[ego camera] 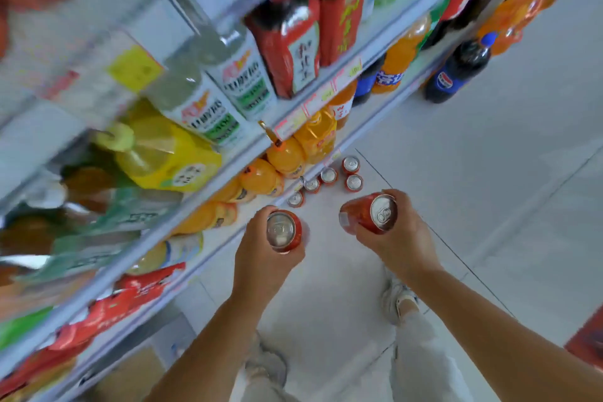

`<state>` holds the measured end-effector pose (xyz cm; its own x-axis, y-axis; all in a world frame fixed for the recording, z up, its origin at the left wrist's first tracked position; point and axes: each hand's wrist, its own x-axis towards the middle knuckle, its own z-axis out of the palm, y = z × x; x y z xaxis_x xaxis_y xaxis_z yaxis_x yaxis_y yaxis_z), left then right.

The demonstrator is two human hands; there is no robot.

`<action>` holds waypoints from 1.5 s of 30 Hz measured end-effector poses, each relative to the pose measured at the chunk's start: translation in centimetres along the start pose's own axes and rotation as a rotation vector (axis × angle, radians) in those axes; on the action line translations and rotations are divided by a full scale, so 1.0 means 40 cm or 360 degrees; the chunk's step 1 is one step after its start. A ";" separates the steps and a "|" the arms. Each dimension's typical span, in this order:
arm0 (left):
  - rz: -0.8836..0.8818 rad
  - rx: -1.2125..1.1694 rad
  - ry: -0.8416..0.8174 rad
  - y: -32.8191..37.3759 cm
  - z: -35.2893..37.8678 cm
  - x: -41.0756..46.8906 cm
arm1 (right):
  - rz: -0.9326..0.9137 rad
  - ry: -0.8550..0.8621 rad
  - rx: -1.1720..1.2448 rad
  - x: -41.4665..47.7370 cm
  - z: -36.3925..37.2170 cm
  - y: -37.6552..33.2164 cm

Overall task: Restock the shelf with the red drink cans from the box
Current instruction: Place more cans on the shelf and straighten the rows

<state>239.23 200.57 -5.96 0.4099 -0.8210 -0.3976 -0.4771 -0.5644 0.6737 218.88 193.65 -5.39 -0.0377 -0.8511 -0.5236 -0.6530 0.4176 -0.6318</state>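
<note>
Left hand (264,251) is wrapped round an upright red can (283,232), silver top turned to the camera. Right hand (399,235) is curled round a second red can (372,215), which is tilted toward the left. Both cans are held apart from each other, over the white floor (489,140), beside the shelving (378,49). Five more red cans (328,175) are stood in a loose cluster beyond the hands, at the foot of the shelving; whether on bottom shelf or floor cannot be told. Orange bottles (287,157) are shelved just above them. Pale shoes (396,299) are seen below the arms.
</note>
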 end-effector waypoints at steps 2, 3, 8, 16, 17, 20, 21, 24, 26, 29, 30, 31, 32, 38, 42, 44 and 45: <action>0.0141 -0.0020 0.0089 0.105 -0.172 -0.076 | -0.0164 -0.0020 0.0069 -0.119 -0.072 -0.170; 0.0205 -0.0020 0.0132 0.152 -0.256 -0.113 | -0.0246 -0.0020 0.0097 -0.177 -0.106 -0.248; 0.0443 0.0009 0.0351 0.332 -0.626 -0.292 | -0.0644 -0.0016 0.0094 -0.442 -0.238 -0.576; 0.0599 -0.0090 0.0906 0.473 -1.010 -0.564 | -0.1489 -0.0130 0.0206 -0.737 -0.330 -0.913; 0.0609 -0.0105 0.0950 0.480 -1.042 -0.597 | -0.1574 -0.0156 0.0249 -0.764 -0.336 -0.947; 0.0695 -0.0271 0.1098 0.482 -1.119 -0.661 | -0.1881 -0.0197 0.0318 -0.834 -0.341 -1.047; 0.0708 -0.0359 0.1139 0.477 -1.140 -0.671 | -0.1976 -0.0176 0.0320 -0.849 -0.338 -1.079; 0.0722 -0.0575 0.1242 0.452 -1.194 -0.673 | -0.2131 -0.0200 0.0291 -0.860 -0.307 -1.180; 0.0706 -0.0688 0.1293 0.430 -1.217 -0.665 | -0.2135 -0.0235 0.0261 -0.844 -0.272 -1.244; 0.0661 -0.0818 0.1360 0.390 -1.233 -0.655 | -0.2123 -0.0279 0.0208 -0.812 -0.220 -1.320; 0.0632 -0.0835 0.1370 0.377 -1.237 -0.653 | -0.2104 -0.0285 0.0168 -0.800 -0.206 -1.337; 0.0602 -0.0835 0.1373 0.366 -1.242 -0.652 | -0.2074 -0.0281 0.0121 -0.791 -0.194 -1.354; 0.0579 -0.0832 0.1371 0.356 -1.249 -0.649 | -0.2048 -0.0281 0.0071 -0.781 -0.184 -1.370; 0.0564 -0.0893 0.1371 0.355 -1.286 -0.625 | -0.1923 -0.0299 -0.0107 -0.743 -0.117 -1.452; 0.0605 -0.0937 0.1395 0.374 -1.292 -0.601 | -0.1886 -0.0233 -0.0050 -0.728 -0.077 -1.460; 0.0610 -0.0940 0.1389 0.379 -1.293 -0.591 | -0.1885 -0.0329 0.0048 -0.712 -0.067 -1.436; 0.0611 -0.0951 0.1383 0.380 -1.295 -0.586 | -0.1875 -0.0413 0.0076 -0.702 -0.065 -1.425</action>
<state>262.64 215.71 45.85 0.8305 -0.4606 0.3134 -0.3348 0.0368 0.9416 255.20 192.94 46.80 0.7188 -0.6307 0.2925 -0.1555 -0.5560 -0.8165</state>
